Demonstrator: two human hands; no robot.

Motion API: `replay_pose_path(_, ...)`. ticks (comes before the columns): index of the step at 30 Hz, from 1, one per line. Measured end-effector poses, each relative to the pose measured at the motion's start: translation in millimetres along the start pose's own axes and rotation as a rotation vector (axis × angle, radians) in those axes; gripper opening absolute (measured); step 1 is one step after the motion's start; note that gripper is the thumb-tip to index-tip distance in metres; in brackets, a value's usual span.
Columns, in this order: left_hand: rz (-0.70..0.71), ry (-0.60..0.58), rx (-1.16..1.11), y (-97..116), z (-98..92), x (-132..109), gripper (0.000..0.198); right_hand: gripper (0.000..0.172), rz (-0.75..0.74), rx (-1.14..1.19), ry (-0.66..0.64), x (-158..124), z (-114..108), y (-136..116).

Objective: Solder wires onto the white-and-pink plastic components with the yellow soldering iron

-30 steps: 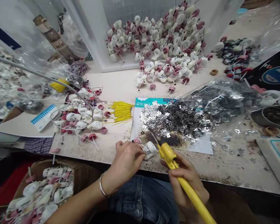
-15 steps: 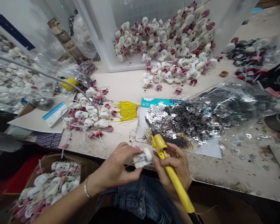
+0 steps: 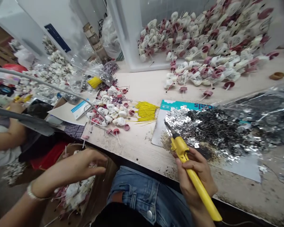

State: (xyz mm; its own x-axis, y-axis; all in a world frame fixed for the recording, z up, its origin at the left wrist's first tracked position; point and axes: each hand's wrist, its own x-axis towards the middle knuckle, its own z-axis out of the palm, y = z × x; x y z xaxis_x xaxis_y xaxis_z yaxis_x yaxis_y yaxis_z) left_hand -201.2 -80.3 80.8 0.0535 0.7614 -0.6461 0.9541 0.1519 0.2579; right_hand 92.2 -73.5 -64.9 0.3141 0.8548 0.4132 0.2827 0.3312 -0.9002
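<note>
My right hand [image 3: 198,176] is closed round the yellow handle of a soldering iron [image 3: 191,170]. Its dark tip points up and left, over the edge of a heap of small silvery and dark metal plates [image 3: 203,123] on a printed card [image 3: 157,135]. My left hand [image 3: 87,165] hovers above a box of white and pink plastic parts [image 3: 73,194], below the table edge. Its thumb and fingers are apart, with a bit of white and pink showing behind them. Left of the card lie a bundle of yellow wires [image 3: 146,111] and a pile of white and pink parts [image 3: 113,110].
A translucent bin [image 3: 130,60] of similar parts stands at the back, some spilling onto the table [image 3: 142,85]. A grey cable [image 3: 49,82] crosses the left side. A plastic bag [image 3: 262,107] lies at right. Another person's arm [image 3: 11,132] shows at far left.
My left hand has moved left from the soldering iron to over the box, and the white part is no longer seen between its fingers. The view has turned left; my right hand keeps its grip.
</note>
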Motion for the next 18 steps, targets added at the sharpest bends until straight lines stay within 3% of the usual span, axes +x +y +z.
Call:
replay_pose_path(3,0.333,-0.113,-0.015,54.1,4.2,48.2,0.031,0.016,-0.021,-0.049,0.054,3.5,-9.2,-1.5)
replay_pose_path(5,0.539,-0.099,-0.039,92.1,0.6,88.2,0.03,0.016,-0.068,-0.099,0.105,6.3,-18.0,0.8)
replay_pose_path(7,0.674,0.008,-0.066,128.8,-10.1,133.2,0.025,0.018,-0.13,-0.155,0.14,9.2,-27.6,4.7)
replay_pose_path(10,0.523,0.469,-0.037,175.6,-34.0,202.1,0.02,0.019,-0.284,-0.235,0.086,11.8,-37.6,8.5)
replay_pose_path(12,0.437,0.636,-0.033,197.2,-48.6,242.4,0.025,0.019,-0.304,-0.278,0.089,10.9,-37.3,6.9)
replay_pose_path(15,0.319,0.726,-0.036,212.0,-61.6,286.1,0.033,0.02,-0.138,-0.292,0.186,6.0,-28.3,-0.5)
replay_pose_path(18,0.253,0.689,-0.075,208.2,-64.9,307.2,0.032,0.02,-0.028,-0.287,0.187,2.2,-21.4,-5.0)
